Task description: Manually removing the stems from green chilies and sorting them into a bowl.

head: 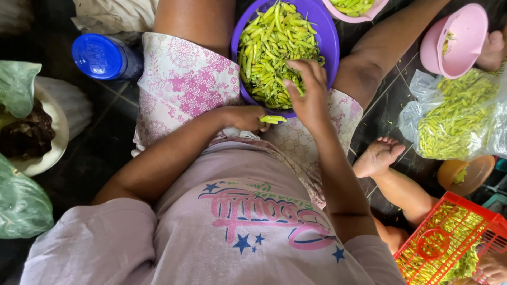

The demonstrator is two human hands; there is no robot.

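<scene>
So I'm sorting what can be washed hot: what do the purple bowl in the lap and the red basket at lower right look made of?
The purple bowl looks like moulded plastic: uniform colour, a smooth, slightly glossy rim. The red basket also seems plastic, with a thin moulded lattice in one bright colour. Neither shows metal shine or woven fibre.

floor [113,145]: dark glossy tiles with thin pale grout lines, lit softly and evenly, faint sheen right of the blue-lidded jar [103,56]. the jar stands on the floor at upper left. left of it, crumpled green plastic bags [18,84] and a white plate [45,158] with dark lumps. above the jar, pale cloth [113,15]. no walls or windows in view.
</scene>
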